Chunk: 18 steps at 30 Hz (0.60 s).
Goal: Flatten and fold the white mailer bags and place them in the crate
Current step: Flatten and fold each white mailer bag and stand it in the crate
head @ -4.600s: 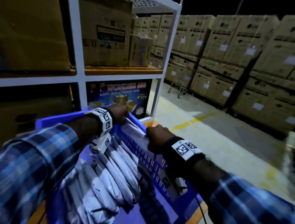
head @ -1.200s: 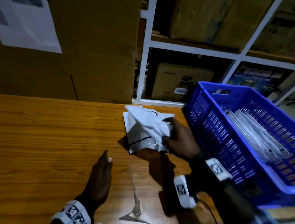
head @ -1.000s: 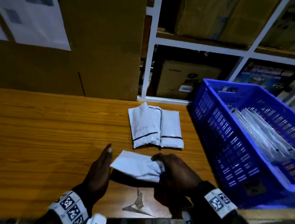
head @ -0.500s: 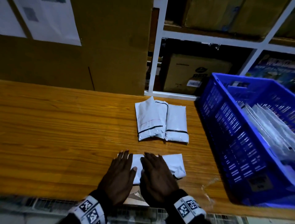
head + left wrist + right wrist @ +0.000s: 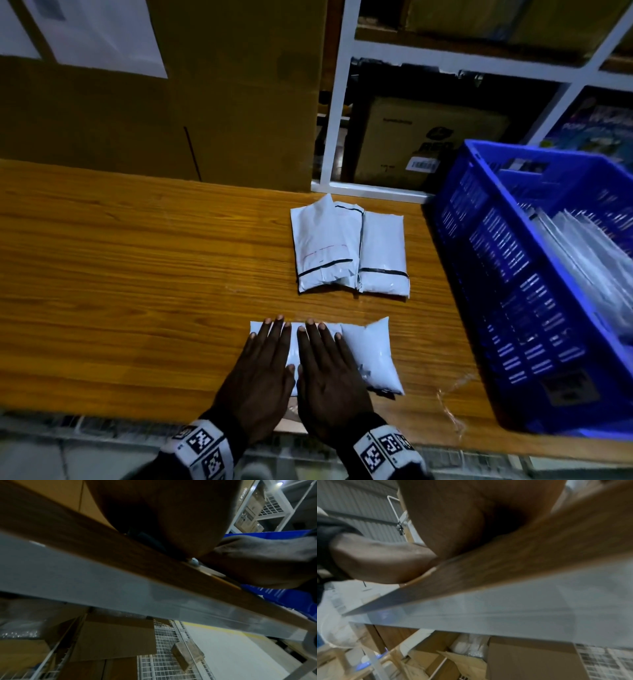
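With both palms laid flat on the near white mailer bag [image 5: 368,356] at the near edge of the wooden table [image 5: 137,274], flattening appears to be in hand. Left hand [image 5: 262,373] and right hand [image 5: 330,373] press side by side, fingers straight, gripping nothing. Next comes folding it, then carrying it right to the blue crate [image 5: 507,260], where two folded mailers [image 5: 346,246] beyond also belong.

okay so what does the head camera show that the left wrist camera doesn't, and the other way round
Only the head view shows the white mailer bag pressed flat under the left hand and right hand, two folded bags beyond it, and bags inside the crate. Only the left wrist view shows the grey table edge and the wire shelf below. Both show the wooden tabletop, the hands and the blue crate.
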Tool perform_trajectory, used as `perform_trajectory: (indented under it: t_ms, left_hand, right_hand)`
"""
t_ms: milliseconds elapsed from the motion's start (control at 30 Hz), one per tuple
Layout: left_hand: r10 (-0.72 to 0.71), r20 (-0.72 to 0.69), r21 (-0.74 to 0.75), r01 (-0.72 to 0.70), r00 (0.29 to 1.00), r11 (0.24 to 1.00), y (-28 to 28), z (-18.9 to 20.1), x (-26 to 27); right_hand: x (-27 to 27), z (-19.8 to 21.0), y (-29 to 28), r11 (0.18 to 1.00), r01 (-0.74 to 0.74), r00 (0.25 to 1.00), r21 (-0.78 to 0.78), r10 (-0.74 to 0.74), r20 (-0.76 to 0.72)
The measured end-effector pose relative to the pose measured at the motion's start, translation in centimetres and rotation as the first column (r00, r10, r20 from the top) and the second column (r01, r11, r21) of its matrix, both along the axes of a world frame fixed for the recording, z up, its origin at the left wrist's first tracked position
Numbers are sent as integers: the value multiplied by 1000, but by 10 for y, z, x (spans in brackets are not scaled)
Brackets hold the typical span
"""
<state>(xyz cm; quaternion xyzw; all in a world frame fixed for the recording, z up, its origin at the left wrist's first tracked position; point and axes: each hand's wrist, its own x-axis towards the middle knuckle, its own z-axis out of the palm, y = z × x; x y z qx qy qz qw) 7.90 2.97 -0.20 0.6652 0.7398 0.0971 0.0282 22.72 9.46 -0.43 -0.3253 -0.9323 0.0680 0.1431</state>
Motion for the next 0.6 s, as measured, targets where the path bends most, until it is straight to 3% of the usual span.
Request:
perform_trajectory:
  t_ms: [233,400,600]
  left_hand:
    - [1,7,-69,0,1000,998,2,8,-1]
    - [-36,-2,-45,36,999,998,15,16,7]
    - [-39,-19,-27,38,999,999,21,10,16]
  right_hand:
    - [0,5,4,1000,4,998,-15,-3,59]
    - [3,24,18,989,143,989,38,-145,34]
    - [12,8,17,991,137,987,-10,-135,87]
